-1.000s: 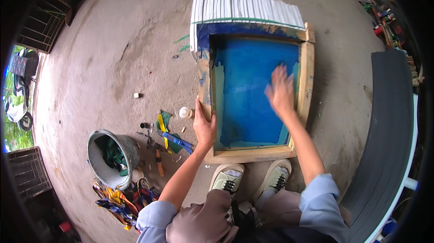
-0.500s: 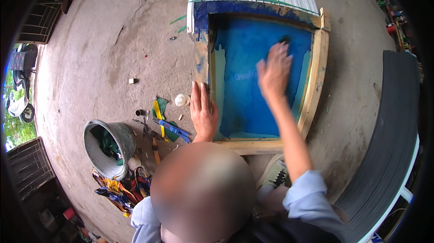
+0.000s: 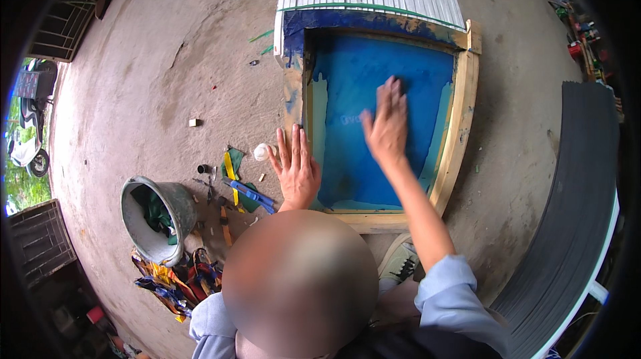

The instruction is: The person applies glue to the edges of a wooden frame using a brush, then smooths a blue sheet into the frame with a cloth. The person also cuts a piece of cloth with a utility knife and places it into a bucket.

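From head height, one fisheye view looks down over the nearby wooden frame (image 3: 462,119).

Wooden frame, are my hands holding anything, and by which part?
Your left hand lies spread on the left side of the wooden frame, no grip visible. Your right hand, over the blue screen, is blurred; whether it holds anything cannot be told.

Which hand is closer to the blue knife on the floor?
Left. The left hand is just right of the blue knife, by the wooden frame's left side. The right hand is farther right, over the blue panel.
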### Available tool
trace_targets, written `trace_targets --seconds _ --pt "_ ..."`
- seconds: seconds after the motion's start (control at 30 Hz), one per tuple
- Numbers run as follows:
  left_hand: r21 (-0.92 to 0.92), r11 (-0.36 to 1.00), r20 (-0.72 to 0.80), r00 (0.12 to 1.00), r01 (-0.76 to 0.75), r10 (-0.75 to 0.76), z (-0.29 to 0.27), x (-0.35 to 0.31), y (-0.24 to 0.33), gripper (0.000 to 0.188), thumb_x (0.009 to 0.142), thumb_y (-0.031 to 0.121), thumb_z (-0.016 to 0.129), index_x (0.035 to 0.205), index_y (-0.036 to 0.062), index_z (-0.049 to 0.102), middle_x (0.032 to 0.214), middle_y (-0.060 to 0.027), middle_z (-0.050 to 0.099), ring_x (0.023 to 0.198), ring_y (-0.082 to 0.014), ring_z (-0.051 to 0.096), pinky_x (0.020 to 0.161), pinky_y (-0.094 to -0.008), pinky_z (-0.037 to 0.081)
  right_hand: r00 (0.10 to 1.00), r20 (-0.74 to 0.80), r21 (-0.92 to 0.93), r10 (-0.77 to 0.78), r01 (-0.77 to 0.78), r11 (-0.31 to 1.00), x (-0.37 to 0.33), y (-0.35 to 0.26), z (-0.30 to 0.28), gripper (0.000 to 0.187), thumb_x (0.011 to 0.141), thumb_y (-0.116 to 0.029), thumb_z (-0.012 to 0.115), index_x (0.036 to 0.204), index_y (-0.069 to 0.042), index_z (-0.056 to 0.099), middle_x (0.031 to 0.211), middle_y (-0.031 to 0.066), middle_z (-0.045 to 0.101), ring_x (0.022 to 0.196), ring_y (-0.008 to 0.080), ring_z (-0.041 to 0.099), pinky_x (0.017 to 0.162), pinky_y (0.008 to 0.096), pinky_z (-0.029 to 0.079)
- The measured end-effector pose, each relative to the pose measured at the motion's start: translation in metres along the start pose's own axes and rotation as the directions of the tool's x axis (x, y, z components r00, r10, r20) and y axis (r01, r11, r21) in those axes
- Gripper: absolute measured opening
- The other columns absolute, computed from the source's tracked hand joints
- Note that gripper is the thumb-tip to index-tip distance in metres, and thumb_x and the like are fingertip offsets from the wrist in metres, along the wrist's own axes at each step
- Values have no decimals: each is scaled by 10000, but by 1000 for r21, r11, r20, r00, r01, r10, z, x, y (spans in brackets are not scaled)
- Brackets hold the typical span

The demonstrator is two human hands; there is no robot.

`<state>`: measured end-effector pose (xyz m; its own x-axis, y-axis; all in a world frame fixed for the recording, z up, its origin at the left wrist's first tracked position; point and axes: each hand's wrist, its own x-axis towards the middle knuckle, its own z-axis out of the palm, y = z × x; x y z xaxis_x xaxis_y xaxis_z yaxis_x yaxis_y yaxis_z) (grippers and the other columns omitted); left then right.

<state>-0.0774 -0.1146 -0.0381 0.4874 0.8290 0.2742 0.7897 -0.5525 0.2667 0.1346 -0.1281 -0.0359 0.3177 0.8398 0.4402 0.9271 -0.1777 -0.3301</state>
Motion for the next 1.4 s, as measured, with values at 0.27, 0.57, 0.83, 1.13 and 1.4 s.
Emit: trace_targets --seconds 0.27,0.57,0.83,1.13,1.4 --pt "-75 997 -8 1000 -12 11 1 2 7 675 800 104 543 1427 13 310 1494 -126 313 1402 -368 222 1129 -563 109 979 197 -372 -43 115 921 4 94 -45 868 857 -492 542 1435 60 205 1475 308 209 1387 399 222 1137 497 195" --pt "-88 996 -26 1000 -19 17 2 2 -1 701 791 92 555 1433 18 286 1489 -144 300 1385 -385 243 1124 -538 185 633 481 234 -606 574 785 -51 11 -2 729 818 -400 580 1401 -18 368 1445 146 391 1345 237 364 1143 415 228" --pt "-124 992 -63 998 -6 -2 4 -2 -7 668 781 36 531 1413 5 317 1464 -153 335 1358 -407 282 1103 -496 278 848 467 8 -250 279 960 -31 -47 10 680 851 -303 525 1396 50 324 1475 202 310 1387 292 281 1141 404 228" --pt "-189 981 -13 999 47 -50 2 -2 -3 579 840 -19 458 1406 20 344 1465 -147 335 1361 -383 282 1108 -449 287 988 134 -240 -77 107 965 32 -41 19 711 892 -401 496 1414 34 287 1464 231 310 1339 321 347 1130 415 253" --pt "-264 964 -64 997 16 -34 1 0 5 545 865 -10 450 1401 34 361 1471 -136 328 1367 -375 279 1106 -450 289 989 78 -214 -123 138 967 29 56 -19 702 891 -340 517 1429 37 270 1487 223 274 1398 328 237 1136 453 215"
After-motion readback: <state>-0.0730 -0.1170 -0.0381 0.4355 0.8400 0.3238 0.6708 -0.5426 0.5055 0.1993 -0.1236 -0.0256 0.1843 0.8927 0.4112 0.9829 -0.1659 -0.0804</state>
